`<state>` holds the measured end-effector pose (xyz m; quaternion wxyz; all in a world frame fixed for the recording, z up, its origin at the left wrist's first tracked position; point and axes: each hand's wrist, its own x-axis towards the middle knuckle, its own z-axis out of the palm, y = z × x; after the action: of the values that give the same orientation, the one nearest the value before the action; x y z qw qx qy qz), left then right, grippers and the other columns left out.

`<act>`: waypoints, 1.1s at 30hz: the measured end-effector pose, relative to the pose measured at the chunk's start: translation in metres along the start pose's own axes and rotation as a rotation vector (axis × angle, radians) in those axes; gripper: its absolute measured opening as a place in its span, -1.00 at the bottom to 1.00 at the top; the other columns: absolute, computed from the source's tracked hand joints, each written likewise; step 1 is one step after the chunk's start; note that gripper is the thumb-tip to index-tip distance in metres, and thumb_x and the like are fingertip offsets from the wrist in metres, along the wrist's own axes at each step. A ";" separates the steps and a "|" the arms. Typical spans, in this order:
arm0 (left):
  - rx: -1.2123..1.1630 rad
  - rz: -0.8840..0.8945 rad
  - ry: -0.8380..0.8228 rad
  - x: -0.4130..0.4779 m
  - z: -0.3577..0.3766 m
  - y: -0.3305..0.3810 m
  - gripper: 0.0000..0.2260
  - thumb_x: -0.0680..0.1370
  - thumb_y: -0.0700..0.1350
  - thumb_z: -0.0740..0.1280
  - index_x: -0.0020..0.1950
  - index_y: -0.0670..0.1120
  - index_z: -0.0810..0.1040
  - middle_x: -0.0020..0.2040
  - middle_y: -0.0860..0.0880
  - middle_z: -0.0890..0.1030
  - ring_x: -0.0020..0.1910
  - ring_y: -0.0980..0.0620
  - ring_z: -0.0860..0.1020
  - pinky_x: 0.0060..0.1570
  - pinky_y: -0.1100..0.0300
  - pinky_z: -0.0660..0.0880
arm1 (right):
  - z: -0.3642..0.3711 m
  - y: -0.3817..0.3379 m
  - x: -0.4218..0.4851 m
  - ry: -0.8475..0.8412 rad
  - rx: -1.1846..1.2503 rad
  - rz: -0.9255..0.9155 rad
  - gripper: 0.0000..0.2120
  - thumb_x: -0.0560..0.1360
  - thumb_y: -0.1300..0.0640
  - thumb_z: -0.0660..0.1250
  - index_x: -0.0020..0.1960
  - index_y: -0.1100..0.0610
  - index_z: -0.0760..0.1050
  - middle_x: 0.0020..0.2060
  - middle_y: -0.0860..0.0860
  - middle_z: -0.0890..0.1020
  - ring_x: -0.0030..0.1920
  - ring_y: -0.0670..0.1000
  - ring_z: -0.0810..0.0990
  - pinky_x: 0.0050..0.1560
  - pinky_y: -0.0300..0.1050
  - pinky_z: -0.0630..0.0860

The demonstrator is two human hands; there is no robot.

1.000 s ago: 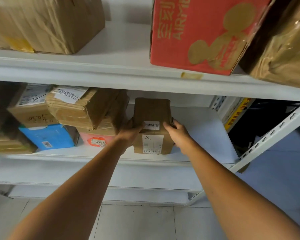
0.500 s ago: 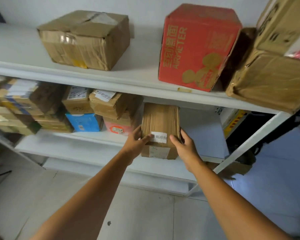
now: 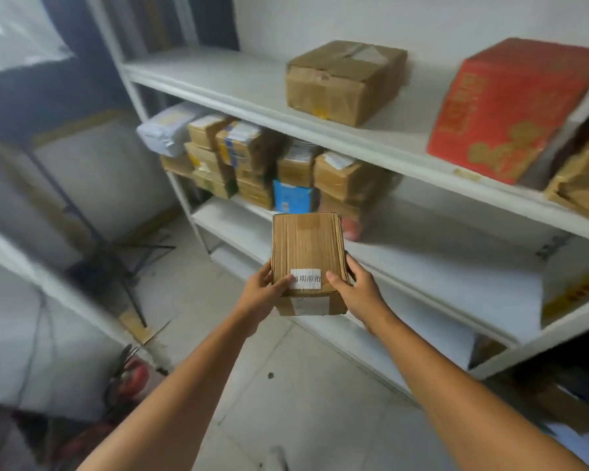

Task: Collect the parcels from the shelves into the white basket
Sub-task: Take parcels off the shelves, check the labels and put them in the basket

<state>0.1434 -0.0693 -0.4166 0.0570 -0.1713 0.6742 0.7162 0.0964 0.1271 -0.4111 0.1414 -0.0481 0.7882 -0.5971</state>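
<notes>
I've got the brown parcel (image 3: 306, 263) squeezed between both hands, left hand (image 3: 262, 290) at its 9 o'clock, right hand (image 3: 357, 294) at 3, thumbs on top so it can't tip. It's held just off the shelf (image 3: 439, 253). No white basket in sight.

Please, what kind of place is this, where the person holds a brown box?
Most likely a parcel storeroom or pickup depot. White metal shelves carry stacked taped parcels with shipping labels, a red carton stands above, and the left hand and right hand grip a labelled brown parcel.
</notes>
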 end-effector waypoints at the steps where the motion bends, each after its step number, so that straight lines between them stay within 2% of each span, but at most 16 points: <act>1: -0.007 0.009 0.054 -0.004 -0.019 0.001 -0.55 0.53 -0.09 0.39 0.39 0.13 0.39 0.11 0.04 0.63 -0.08 0.18 0.65 -0.27 0.37 0.52 | 0.018 -0.007 0.007 -0.048 -0.007 -0.017 -0.51 0.56 0.04 0.32 0.47 -0.05 0.31 0.24 -0.07 0.56 0.20 -0.06 0.55 0.23 -0.05 0.53; 4: -0.021 0.057 0.212 -0.012 -0.079 0.007 -0.46 0.51 -0.11 0.41 0.45 0.12 0.33 0.18 0.00 0.60 0.02 0.10 0.63 -0.20 0.31 0.56 | 0.078 -0.032 0.033 -0.191 -0.044 -0.057 -0.49 0.56 0.04 0.32 0.48 -0.04 0.29 0.24 -0.06 0.55 0.22 -0.04 0.54 0.23 -0.03 0.53; 8: -0.050 0.113 0.404 -0.025 -0.153 0.012 -0.38 0.49 -0.13 0.43 0.49 0.07 0.26 0.23 -0.06 0.55 0.10 0.02 0.61 -0.07 0.21 0.59 | 0.160 -0.063 0.065 -0.375 -0.107 -0.109 -0.42 0.57 0.02 0.30 0.53 -0.02 0.18 0.36 -0.02 0.44 0.34 0.01 0.44 0.28 0.02 0.50; 11: -0.074 0.128 0.535 -0.045 -0.190 0.012 -0.35 0.49 -0.13 0.43 0.52 0.02 0.22 0.25 -0.06 0.53 0.13 0.01 0.59 -0.02 0.19 0.60 | 0.207 -0.081 0.072 -0.505 -0.142 -0.175 -0.46 0.58 0.03 0.29 0.51 -0.04 0.20 0.34 -0.04 0.45 0.31 -0.02 0.45 0.19 -0.09 0.53; 13: -0.085 0.123 0.615 -0.060 -0.209 0.008 -0.35 0.49 -0.14 0.43 0.52 -0.01 0.23 0.28 -0.08 0.52 0.19 -0.02 0.55 0.09 0.11 0.58 | 0.233 -0.089 0.073 -0.586 -0.162 -0.206 -0.44 0.58 0.03 0.30 0.52 -0.04 0.19 0.33 -0.06 0.45 0.25 -0.09 0.44 0.08 -0.24 0.51; 15: -0.104 0.097 0.704 -0.076 -0.220 0.003 -0.38 0.50 -0.14 0.43 0.50 -0.05 0.26 0.29 -0.09 0.52 0.23 -0.05 0.53 0.18 0.00 0.54 | 0.255 -0.094 0.071 -0.675 -0.163 -0.228 -0.40 0.57 0.04 0.32 0.54 -0.01 0.16 0.36 -0.05 0.43 0.26 -0.09 0.43 0.14 -0.20 0.50; 17: -0.097 0.075 0.806 -0.094 -0.226 -0.004 -0.45 0.50 -0.11 0.43 0.45 -0.07 0.34 0.27 -0.07 0.54 0.21 -0.03 0.54 0.17 0.03 0.54 | 0.274 -0.098 0.066 -0.781 -0.161 -0.248 -0.36 0.55 0.05 0.35 0.55 0.00 0.15 0.37 -0.06 0.43 0.26 -0.12 0.44 0.18 -0.20 0.50; 20: -0.102 0.044 0.949 -0.116 -0.222 -0.016 -0.51 0.49 -0.08 0.44 0.39 -0.06 0.40 0.22 -0.04 0.57 0.17 0.01 0.56 0.08 0.16 0.57 | 0.295 -0.100 0.060 -0.941 -0.129 -0.253 -0.37 0.52 0.07 0.38 0.52 -0.03 0.20 0.18 -0.25 0.48 0.01 -0.35 0.47 -0.10 -0.46 0.49; 21: -0.105 0.043 1.013 -0.124 -0.217 -0.021 -0.52 0.49 -0.08 0.45 0.37 -0.06 0.41 0.20 -0.02 0.59 0.16 0.03 0.56 0.02 0.24 0.57 | 0.299 -0.099 0.057 -0.997 -0.133 -0.265 -0.38 0.52 0.07 0.39 0.51 -0.04 0.22 0.10 -0.33 0.47 -0.03 -0.39 0.46 -0.17 -0.49 0.48; 23: -0.113 0.031 1.152 -0.140 -0.202 -0.030 -0.56 0.48 -0.08 0.45 0.33 -0.02 0.44 0.17 0.02 0.61 0.12 0.10 0.58 -0.06 0.35 0.54 | 0.307 -0.095 0.052 -1.115 -0.141 -0.275 -0.40 0.52 0.10 0.38 0.50 -0.05 0.24 0.08 -0.33 0.49 -0.03 -0.38 0.49 -0.18 -0.47 0.50; 26: -0.138 -0.021 1.316 -0.163 -0.169 -0.045 -0.54 0.48 -0.08 0.45 0.35 -0.03 0.44 0.17 0.02 0.61 0.12 0.10 0.58 0.11 0.21 0.53 | 0.309 -0.087 0.039 -1.275 -0.168 -0.266 -0.38 0.52 0.09 0.38 0.51 -0.05 0.21 0.11 -0.27 0.51 -0.05 -0.35 0.53 -0.24 -0.44 0.52; 29: -0.154 -0.077 1.452 -0.187 -0.131 -0.057 -0.51 0.48 -0.07 0.45 0.38 -0.03 0.41 0.19 0.05 0.58 0.16 0.07 0.55 0.08 0.26 0.50 | 0.306 -0.076 0.017 -1.415 -0.224 -0.335 -0.38 0.52 0.04 0.38 0.51 -0.07 0.21 0.22 -0.19 0.50 0.03 -0.28 0.48 -0.09 -0.39 0.48; 30: -0.183 -0.102 1.507 -0.197 -0.116 -0.063 -0.51 0.48 -0.07 0.45 0.38 -0.01 0.40 0.19 0.06 0.57 0.17 0.07 0.53 0.09 0.25 0.49 | 0.305 -0.072 0.008 -1.477 -0.234 -0.349 -0.39 0.52 0.05 0.38 0.50 -0.07 0.22 0.20 -0.21 0.51 0.04 -0.29 0.49 -0.06 -0.40 0.47; 33: -0.320 -0.103 1.657 -0.228 -0.071 -0.078 -0.59 0.49 -0.11 0.44 0.30 0.05 0.45 0.19 0.03 0.59 0.19 0.02 0.55 0.20 0.05 0.51 | 0.301 -0.060 -0.028 -1.648 -0.274 -0.402 -0.40 0.51 0.07 0.40 0.49 -0.07 0.26 0.10 -0.34 0.50 0.02 -0.42 0.50 -0.13 -0.53 0.44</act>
<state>0.3933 -0.0981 -0.4192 -0.4482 -0.6777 0.3797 0.4424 0.2013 -0.1620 -0.4234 0.5532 -0.6216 0.4757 -0.2852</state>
